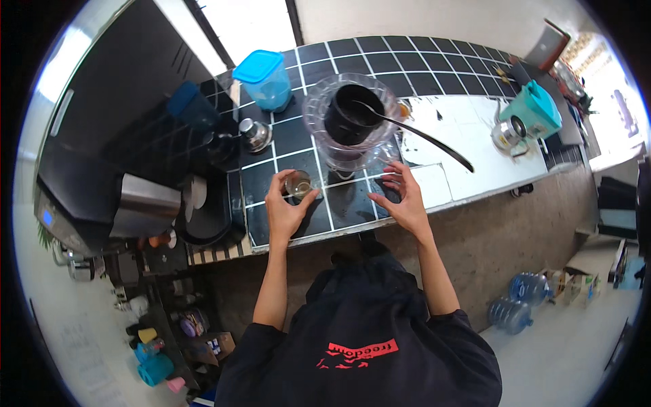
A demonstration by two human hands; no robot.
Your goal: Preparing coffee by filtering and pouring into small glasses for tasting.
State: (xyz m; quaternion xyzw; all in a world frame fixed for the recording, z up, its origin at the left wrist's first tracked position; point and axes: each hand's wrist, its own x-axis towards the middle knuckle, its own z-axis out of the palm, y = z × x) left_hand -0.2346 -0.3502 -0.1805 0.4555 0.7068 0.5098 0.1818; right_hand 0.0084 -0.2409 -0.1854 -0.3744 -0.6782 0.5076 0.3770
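On the black tiled counter (351, 206), my left hand (286, 211) has its fingers and thumb around a small clear glass (298, 184). To the right, my right hand (404, 201) hovers near the counter edge, fingers apart and nothing in its grasp. Between and beyond my hands stands a clear ribbed plastic vessel (313, 114) with a wide rim. A black cylindrical container (346, 122) sits inside its top. From that container a long-handled metal spoon (432, 140) leans out to the right. The lower part of the clear vessel is hard to make out.
Beyond my left hand are a metal shaker top (255, 135) and a blue-lidded plastic container (264, 84). A dark appliance (86, 168) borders the left. On the right, a moka pot (508, 135) and teal pitcher (534, 112) stand by the white countertop section (457, 178).
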